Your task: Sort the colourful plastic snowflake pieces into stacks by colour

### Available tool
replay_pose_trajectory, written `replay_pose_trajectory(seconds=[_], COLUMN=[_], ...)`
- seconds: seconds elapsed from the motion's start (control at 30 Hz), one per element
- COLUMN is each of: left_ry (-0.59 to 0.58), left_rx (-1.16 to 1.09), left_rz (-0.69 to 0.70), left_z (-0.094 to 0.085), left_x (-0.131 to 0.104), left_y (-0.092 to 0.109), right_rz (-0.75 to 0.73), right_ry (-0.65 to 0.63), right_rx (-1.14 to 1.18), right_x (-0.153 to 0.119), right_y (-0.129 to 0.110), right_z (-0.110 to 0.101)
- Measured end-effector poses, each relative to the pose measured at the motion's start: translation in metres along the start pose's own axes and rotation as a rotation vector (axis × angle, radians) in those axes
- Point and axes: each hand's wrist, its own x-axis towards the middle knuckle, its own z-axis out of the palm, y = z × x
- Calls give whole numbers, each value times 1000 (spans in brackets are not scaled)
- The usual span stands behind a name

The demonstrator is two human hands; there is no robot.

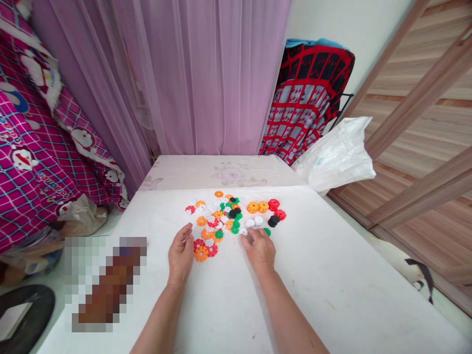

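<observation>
A loose pile of notched plastic discs (218,215) in orange, red, white, green and black is spread over the white-covered table. My left hand (181,250) rests at the pile's left edge, fingers a little bent and apart from the thumb, with nothing seen in it. Near it lie an orange disc (201,253) and a red disc (211,250). At the pile's right side, my right hand (261,250) has its thumb and finger on a white disc (243,231). Just beyond it are grouped discs: white (254,222), orange (257,207), red (274,204) and black (273,221). A green disc (267,231) is partly hidden by that hand.
The table (324,275) has a flowered cloth (236,172) at its far end, before a purple curtain (214,73). A white plastic bag (339,155) stands at the far right corner. At left, a pixelated patch (110,287) covers part of the table.
</observation>
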Motion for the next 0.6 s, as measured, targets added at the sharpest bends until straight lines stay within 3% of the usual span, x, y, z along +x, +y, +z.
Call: replay_pose_trajectory(seconds=[0.6], left_ry=[-9], left_rx=[11], left_rz=[-6], left_z=[0], left_x=[0], left_y=[3], right_rz=[-34], right_ry=[-25], right_rx=[-52], right_x=[3], right_y=[-3], right_z=[-3])
